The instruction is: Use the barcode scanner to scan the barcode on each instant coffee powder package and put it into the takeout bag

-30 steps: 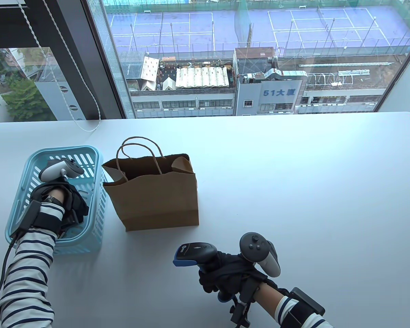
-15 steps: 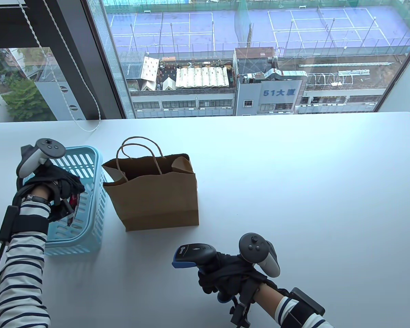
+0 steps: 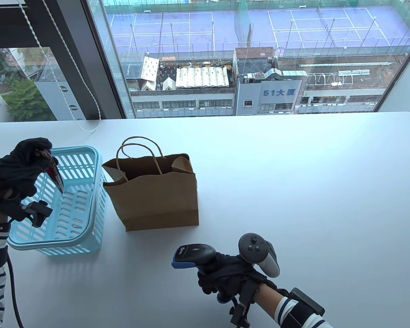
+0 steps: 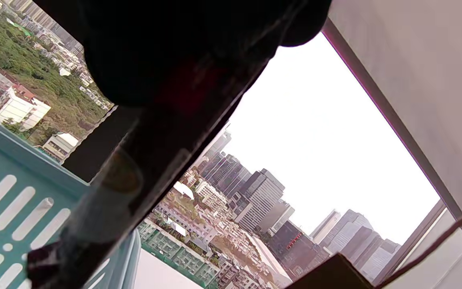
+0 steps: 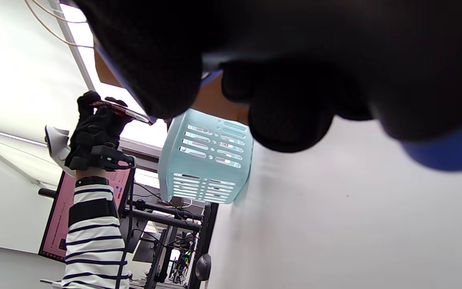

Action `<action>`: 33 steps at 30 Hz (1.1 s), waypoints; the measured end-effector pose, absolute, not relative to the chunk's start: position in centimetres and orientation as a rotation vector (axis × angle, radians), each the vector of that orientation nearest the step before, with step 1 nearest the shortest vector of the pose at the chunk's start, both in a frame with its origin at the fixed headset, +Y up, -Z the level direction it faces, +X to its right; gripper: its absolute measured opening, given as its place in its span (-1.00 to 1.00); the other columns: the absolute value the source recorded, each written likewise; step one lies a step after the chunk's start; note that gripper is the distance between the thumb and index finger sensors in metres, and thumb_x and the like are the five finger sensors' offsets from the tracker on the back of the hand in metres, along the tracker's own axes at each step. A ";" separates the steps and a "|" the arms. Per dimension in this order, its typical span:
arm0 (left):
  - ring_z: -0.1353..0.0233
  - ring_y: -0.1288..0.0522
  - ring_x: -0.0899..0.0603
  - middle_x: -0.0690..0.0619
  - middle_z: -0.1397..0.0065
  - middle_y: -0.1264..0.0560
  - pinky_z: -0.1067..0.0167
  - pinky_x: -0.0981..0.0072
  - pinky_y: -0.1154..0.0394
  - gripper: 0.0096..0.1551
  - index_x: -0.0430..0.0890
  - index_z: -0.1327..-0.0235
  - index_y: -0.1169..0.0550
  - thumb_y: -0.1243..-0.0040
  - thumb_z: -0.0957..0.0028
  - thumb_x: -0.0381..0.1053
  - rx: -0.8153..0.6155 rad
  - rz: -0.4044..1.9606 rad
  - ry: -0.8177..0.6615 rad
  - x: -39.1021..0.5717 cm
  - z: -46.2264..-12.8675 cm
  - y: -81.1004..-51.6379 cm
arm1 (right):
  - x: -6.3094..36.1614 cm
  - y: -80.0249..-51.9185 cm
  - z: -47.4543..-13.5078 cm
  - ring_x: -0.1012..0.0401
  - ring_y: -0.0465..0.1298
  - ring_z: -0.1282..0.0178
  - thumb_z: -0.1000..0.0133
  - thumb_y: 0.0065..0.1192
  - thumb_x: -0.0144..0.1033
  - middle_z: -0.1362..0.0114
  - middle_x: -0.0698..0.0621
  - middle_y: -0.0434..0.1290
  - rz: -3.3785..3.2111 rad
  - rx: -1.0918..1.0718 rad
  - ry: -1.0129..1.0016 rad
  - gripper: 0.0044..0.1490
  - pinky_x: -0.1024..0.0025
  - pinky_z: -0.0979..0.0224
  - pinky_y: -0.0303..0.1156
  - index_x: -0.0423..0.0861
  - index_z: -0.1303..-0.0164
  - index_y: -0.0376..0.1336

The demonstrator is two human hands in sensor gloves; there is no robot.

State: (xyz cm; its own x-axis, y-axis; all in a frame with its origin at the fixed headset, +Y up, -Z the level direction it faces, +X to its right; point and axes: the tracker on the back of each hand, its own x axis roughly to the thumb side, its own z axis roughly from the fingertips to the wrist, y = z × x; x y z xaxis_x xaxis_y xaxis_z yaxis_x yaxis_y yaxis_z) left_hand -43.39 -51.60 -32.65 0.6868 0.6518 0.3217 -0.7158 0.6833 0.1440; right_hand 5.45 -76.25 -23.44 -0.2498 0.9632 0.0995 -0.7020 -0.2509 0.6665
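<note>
My left hand (image 3: pixel 18 164) is raised above the light blue basket (image 3: pixel 85 155) and pinches a thin red and dark coffee package (image 3: pixel 54 172) edge-on. The right wrist view shows that left hand (image 5: pixel 94 120) with the package (image 5: pixel 120 110) flat between its fingers. In the left wrist view the package (image 4: pixel 142 160) runs diagonally as a dark blurred strip. The open brown paper bag (image 3: pixel 157 194) stands right of the basket. Near the table's front edge, my right hand (image 3: pixel 225 273) grips the black and blue barcode scanner (image 3: pixel 193 254), its head pointing left.
The white table (image 3: pixel 294 188) stretches right of the bag. A window with a pull cord (image 3: pixel 71 112) stands behind the table. In the right wrist view a monitor (image 5: pixel 60 224) and a stand sit beyond the table's left edge.
My left hand has come up out of the basket with the coffee package and turned over, moving left and away from me. The right hand and scanner have stayed put.
</note>
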 end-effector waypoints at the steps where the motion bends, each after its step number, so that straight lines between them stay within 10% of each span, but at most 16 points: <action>1: -0.07 -0.77 -0.08 -0.04 -0.17 -0.55 0.00 0.15 -0.78 -0.53 0.24 0.07 -0.42 -0.26 0.16 -0.24 0.321 0.764 -0.296 -43.2 -31.3 -51.1 | 5.4 -76.3 -23.4 -0.01 0.66 0.09 -0.05 0.46 -0.26 -0.16 -0.17 0.49 1.765 0.603 0.604 -0.24 0.02 0.00 0.57 -0.29 -0.33 0.17; 19: 0.12 -0.85 0.03 0.02 -0.02 -0.63 0.22 0.31 -0.88 -0.82 0.07 0.46 -0.45 -0.40 0.13 -0.05 1.043 -0.117 -0.666 -35.2 -15.2 -54.2 | 5.3 -76.3 -23.3 -0.01 0.66 0.09 -0.05 0.45 -0.25 -0.16 -0.17 0.50 1.750 0.598 0.616 -0.24 0.02 0.00 0.57 -0.29 -0.33 0.17; 33: 0.04 -0.74 -0.08 -0.03 -0.03 -0.53 0.08 0.09 -0.76 -0.88 0.08 0.71 -0.46 -0.38 0.13 -0.19 0.798 -0.008 -0.913 -28.5 -17.6 -64.4 | 5.5 -76.4 -23.2 -0.02 0.65 0.09 -0.05 0.45 -0.26 -0.17 -0.17 0.49 1.752 0.574 0.569 -0.22 0.01 0.00 0.57 -0.29 -0.36 0.15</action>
